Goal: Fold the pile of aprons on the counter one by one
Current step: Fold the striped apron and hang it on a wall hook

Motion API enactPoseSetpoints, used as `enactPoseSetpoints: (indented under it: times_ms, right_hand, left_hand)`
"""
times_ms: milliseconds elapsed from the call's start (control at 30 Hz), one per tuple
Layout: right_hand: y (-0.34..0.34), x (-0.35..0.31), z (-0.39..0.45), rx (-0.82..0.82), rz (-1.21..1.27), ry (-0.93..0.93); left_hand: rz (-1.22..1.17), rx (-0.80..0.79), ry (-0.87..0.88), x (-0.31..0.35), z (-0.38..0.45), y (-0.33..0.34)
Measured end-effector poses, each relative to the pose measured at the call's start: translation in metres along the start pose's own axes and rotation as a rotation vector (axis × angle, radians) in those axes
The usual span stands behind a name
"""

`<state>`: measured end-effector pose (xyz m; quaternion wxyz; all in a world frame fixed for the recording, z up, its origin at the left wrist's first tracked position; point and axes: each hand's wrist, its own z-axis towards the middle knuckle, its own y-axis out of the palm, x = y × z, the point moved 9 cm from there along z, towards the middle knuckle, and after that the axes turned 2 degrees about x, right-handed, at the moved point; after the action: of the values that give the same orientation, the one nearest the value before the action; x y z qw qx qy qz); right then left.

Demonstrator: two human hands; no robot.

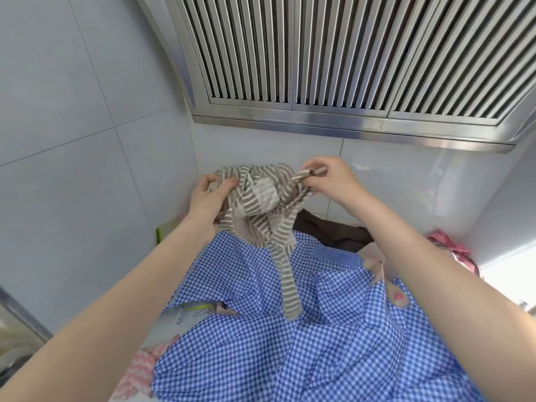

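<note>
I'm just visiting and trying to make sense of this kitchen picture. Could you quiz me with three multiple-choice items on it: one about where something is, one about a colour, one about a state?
1. Where does the blue-and-white checked apron lie?
A. Spread below the raised hands
B. Hung on the metal hood
C. Rolled in the left hand

2. What colours is the bunched striped apron held up?
A. Red and black
B. Grey-brown and white
C. Plain green

3. What is the right hand doing?
A. Resting flat on the wall
B. Hanging idle
C. Pinching a strap of the striped apron

Answers: 1 A, the checked cloth lies spread beneath both forearms. 2 B, its stripes show grey-brown and white. 3 C, fingers and thumb close on the strap, while the left hand grips the bunch.
</note>
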<state>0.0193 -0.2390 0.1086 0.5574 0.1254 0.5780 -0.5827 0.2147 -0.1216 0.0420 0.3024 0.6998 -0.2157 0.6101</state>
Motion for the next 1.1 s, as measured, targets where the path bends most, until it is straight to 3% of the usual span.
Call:
enactPoseSetpoints:
  times_ms: [67, 167, 300, 433, 500, 600, 667, 767, 867, 1000, 1100]
  right_hand:
    - [0.006, 0.032, -0.009, 0.064, 0.312, 0.296]
    - [0.034, 0.056, -0.028, -0.123, 0.517, 0.539]
    - [0.045, 0.031, -0.031, -0.19, 1.182, 0.474]
    - [0.047, -0.009, -0.031, -0.252, 1.505, 0.376]
    - [0.042, -0.022, -0.025, -0.208, 1.597, 0.297]
    - [0.021, -0.006, -0.011, 0.076, 1.531, 0.238]
    - [0.01, 0.007, -0.006, 0.198, 1.216, 0.213]
    - [0.002, 0.017, -0.002, 0.243, 0.483, 0.201]
    - [-0.002, 0.013, 0.0, 0.169, 0.145, 0.175]
    - [0.008, 0.013, -0.007, -0.177, 0.504, 0.306]
    - [0.004, 0.007, -0.002, -0.202, 0.814, 0.37]
  left_hand:
    - [-0.062, 0.087, -0.015, -0.001, 0.002, -0.008]
    - [-0.102, 0.155, 0.026, 0.004, 0.003, -0.013]
    - [-0.159, 0.207, 0.066, 0.009, 0.006, -0.015]
    - [-0.062, 0.266, 0.155, 0.013, 0.005, -0.015]
    - [-0.006, 0.242, 0.23, 0.02, 0.0, -0.008]
    - [0.073, 0.191, 0.348, 0.034, -0.008, 0.0]
    - [0.113, 0.154, 0.452, 0.044, -0.011, 0.002]
    - [0.262, -0.016, 0.581, 0.052, -0.02, 0.017]
    - [0.254, -0.27, 0.511, 0.051, -0.026, 0.031]
    - [0.173, -0.556, 0.268, 0.037, -0.033, 0.036]
    - [0.199, -0.676, 0.212, 0.027, -0.045, 0.047]
